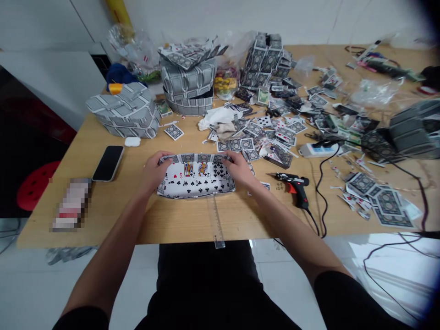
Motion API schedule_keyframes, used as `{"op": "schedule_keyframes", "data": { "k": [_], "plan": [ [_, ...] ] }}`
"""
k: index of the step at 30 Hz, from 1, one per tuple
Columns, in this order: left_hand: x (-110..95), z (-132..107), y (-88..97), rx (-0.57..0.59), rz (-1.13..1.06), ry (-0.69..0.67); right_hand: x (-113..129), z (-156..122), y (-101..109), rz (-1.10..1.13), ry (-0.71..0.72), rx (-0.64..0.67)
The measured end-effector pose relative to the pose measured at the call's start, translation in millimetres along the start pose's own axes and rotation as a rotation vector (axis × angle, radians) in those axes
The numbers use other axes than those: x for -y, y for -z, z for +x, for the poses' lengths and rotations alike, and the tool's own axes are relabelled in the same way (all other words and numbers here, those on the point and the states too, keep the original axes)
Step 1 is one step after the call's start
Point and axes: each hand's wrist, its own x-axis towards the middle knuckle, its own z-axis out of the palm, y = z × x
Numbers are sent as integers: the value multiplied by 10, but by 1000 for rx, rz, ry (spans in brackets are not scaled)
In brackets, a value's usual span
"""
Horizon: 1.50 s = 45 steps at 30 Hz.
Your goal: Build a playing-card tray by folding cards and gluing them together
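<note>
In front of me on the table is a shallow oblong tray made of playing cards (192,183), its card faces showing inside and patterned backs along the far rim. My left hand (156,170) grips its left end, thumb over the rim. At the opposite end my right hand (239,168) closes on the far right corner the same way. A clear ruler (216,224) lies under the tray's near side and sticks out toward me. To the right of my right hand rests a black glue gun (294,185) with an orange trigger.
Woven card baskets (129,112) stand at the back left, with another at the right edge. Loose playing cards (254,130) cover the middle and right. A white power strip (319,150) trails black cords. A phone (108,163) and a white earphone case (132,141) lie left.
</note>
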Motion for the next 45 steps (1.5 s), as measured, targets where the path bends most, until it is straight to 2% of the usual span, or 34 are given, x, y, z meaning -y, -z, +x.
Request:
{"op": "schedule_keyframes", "data": {
  "k": [5, 8, 11, 14, 21, 27, 35, 38, 45],
  "plan": [
    [-106, 90, 25, 124, 85, -100, 135, 47, 91, -266, 31, 83],
    [-142, 157, 5, 196, 111, -177, 284, 107, 88, -463, 120, 169],
    [-119, 174, -43, 173, 79, -179, 407, 138, 15, -640, 202, 222],
    [-72, 153, -76, 129, 12, -171, 442, 142, -62, -735, 219, 224],
    [-36, 134, -94, 136, -79, -127, 367, 152, -104, -698, 235, 238],
    [-48, 129, -93, 158, -68, -112, 413, 142, -108, -732, 249, 257],
    [-43, 111, -85, 169, -57, -123, 364, 127, -73, -631, 280, 241],
    [-5, 111, -97, 161, -147, -107, 352, 118, -66, -580, 274, 223],
    [29, 101, -112, 140, -354, 26, 334, 108, -72, -506, 261, 200]
  ]
}}
